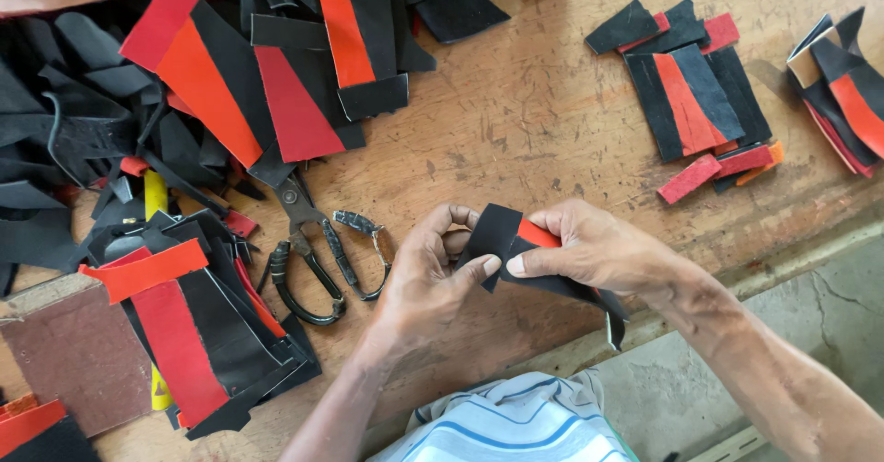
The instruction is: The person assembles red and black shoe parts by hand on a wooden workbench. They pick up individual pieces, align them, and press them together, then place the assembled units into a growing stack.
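A black-and-red leather piece (516, 241) is held above the near edge of the wooden table (516, 121), pinched between thumb and fingers of both the left hand (425, 278) and the right hand (594, 248). Scissors (318, 250) lie just left of the hands; leather stacks (695, 103) sit far right and piles (184, 103) to the left.

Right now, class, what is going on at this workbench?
A person holds a black and red leather piece between both hands, the left hand and right hand pinching it above the wooden table. Scissors lie just left of the hands. Piles of black and red cut pieces lie around.
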